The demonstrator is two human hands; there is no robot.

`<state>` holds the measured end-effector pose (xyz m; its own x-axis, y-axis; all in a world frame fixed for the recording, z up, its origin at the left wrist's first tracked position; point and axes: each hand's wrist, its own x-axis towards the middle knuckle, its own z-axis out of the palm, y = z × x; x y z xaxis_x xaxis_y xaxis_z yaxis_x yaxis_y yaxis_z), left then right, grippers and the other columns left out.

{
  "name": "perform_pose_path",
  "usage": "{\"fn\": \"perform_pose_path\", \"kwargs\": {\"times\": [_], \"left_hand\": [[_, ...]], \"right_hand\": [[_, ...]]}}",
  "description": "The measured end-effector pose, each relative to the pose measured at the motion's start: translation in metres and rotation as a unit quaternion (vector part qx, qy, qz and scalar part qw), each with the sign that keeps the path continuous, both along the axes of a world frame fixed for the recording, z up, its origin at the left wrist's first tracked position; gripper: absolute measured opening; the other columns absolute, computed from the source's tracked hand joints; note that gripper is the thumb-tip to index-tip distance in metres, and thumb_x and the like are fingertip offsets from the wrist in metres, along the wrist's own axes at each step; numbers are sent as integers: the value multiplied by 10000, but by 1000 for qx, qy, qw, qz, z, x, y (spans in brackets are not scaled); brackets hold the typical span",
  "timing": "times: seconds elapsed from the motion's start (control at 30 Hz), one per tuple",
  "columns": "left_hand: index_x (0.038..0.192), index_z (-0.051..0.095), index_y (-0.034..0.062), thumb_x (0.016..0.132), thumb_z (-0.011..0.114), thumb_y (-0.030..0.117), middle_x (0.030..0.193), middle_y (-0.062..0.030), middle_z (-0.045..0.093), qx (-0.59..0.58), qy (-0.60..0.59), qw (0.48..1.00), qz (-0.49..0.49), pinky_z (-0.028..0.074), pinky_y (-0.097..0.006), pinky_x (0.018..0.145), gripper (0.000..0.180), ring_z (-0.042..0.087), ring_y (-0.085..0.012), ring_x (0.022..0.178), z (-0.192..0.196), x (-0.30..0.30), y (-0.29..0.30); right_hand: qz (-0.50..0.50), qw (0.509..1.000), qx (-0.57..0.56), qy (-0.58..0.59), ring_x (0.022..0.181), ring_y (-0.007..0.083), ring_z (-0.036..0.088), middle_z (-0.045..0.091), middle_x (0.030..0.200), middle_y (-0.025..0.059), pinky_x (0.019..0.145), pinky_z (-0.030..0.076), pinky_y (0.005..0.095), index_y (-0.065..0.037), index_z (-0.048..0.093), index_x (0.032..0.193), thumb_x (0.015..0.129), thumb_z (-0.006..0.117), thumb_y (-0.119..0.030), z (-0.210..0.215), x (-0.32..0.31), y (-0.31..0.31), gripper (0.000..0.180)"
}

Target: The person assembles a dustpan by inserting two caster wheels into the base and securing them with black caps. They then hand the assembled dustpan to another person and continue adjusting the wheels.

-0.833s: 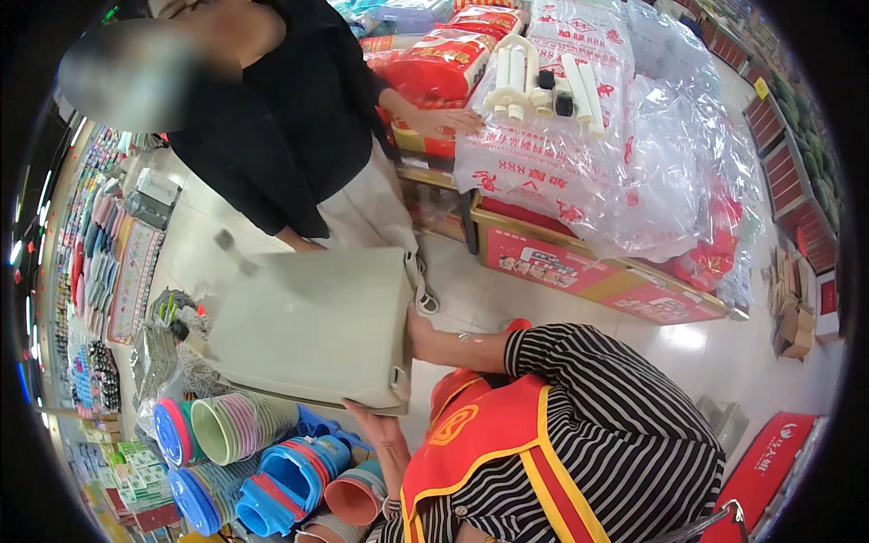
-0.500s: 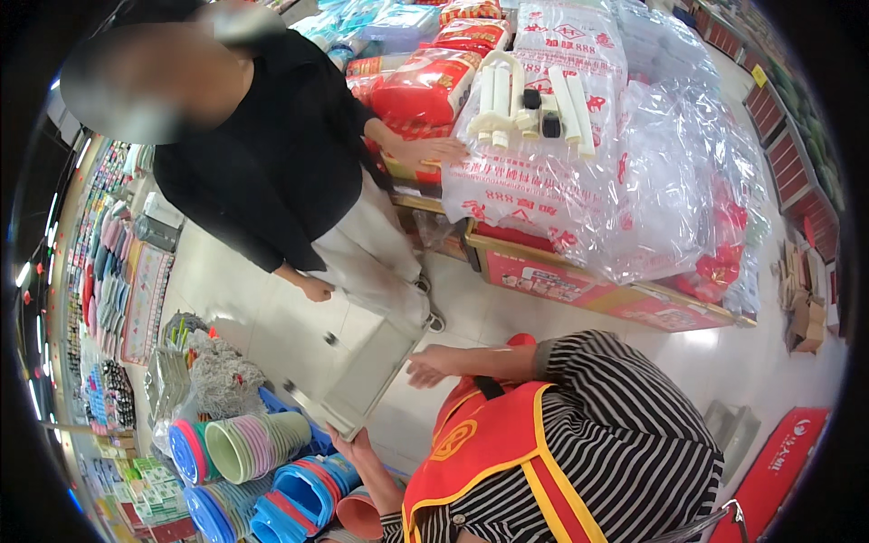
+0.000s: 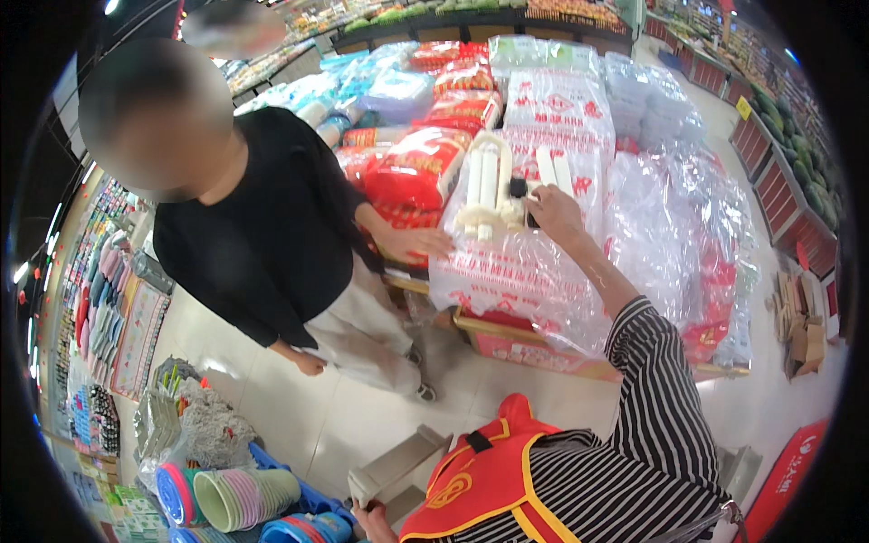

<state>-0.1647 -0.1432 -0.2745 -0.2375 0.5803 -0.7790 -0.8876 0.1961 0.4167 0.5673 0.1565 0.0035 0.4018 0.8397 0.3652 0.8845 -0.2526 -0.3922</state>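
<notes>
My right hand (image 3: pixel 554 214) reaches up onto a pile of clear plastic-wrapped packs (image 3: pixel 534 271). Its fingers touch a small black item (image 3: pixel 518 188) beside white plastic tubes (image 3: pixel 484 185) lying on top; I cannot make out the grip. My left hand (image 3: pixel 371 518) is low at the frame's bottom edge, holding a beige rectangular container (image 3: pixel 398 462) by its lower end, tilted on edge. Another person in a black top (image 3: pixel 262 235) stands to the left, one hand (image 3: pixel 418 242) resting on red packages (image 3: pixel 416 167).
Stacked coloured plastic bowls (image 3: pixel 244 496) and grey mop heads (image 3: pixel 213 433) sit at lower left. The packs stand on a cardboard-edged display base (image 3: pixel 534 348). Shelves of goods line the left side (image 3: pixel 109 308). Light tiled floor (image 3: pixel 344 416) lies between me and the other person.
My right hand let go of the beige container and rose to the white tubes on the pile. The container dropped lower, held by my left hand alone. The other person came closer.
</notes>
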Motion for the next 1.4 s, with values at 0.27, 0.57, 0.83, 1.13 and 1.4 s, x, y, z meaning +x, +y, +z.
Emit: {"fn": "perform_pose_path", "kwargs": {"times": [0.27, 0.57, 0.83, 1.13, 1.4], "left_hand": [[890, 639, 136, 811, 648, 259, 765, 1, 656, -37, 37, 999, 8, 507, -261, 527, 147, 627, -155, 652, 41, 47, 21], [925, 640, 127, 794, 645, 239, 815, -13, 664, -7, 17, 1000, 14, 517, -274, 562, 173, 635, -169, 707, 58, 70, 31], [957, 641, 119, 778, 643, 220, 860, -25, 672, 15, 1, 1000, 10, 525, -285, 592, 205, 642, -182, 756, 66, 80, 44], [992, 641, 111, 761, 640, 200, 911, -38, 680, 47, -30, 998, 24, 535, -297, 626, 247, 650, -196, 811, 77, 84, 35], [1193, 582, 67, 693, 592, 137, 1216, -114, 600, 147, -113, 983, 9, 447, -444, 946, 506, 560, -284, 1124, 71, 71, 19]], "right_hand": [[50, 996, -73, -21, 971, 316, 606, 625, 1053, 180, 852, 486, 415, -51, 615, 1117, 820, 636, -438, -4, 24, 68, 489], [80, 997, -6, 7, 946, 308, 608, 593, 1017, 143, 841, 486, 396, -63, 617, 1086, 746, 735, -319, -17, 44, 68, 442], [71, 899, 275, 333, 848, 190, 642, 572, 1045, 140, 712, 562, 307, 14, 508, 1097, 845, 695, -180, -4, 75, 55, 368], [235, 569, 239, 751, 802, 150, 671, 659, 937, 79, 707, 573, 297, -29, 551, 1056, 903, 606, -143, 33, -8, -8, 198], [181, 653, 132, 724, 815, 104, 638, 641, 973, 57, 694, 555, 255, -44, 540, 1096, 842, 681, -110, 34, -113, -67, 298]]}}
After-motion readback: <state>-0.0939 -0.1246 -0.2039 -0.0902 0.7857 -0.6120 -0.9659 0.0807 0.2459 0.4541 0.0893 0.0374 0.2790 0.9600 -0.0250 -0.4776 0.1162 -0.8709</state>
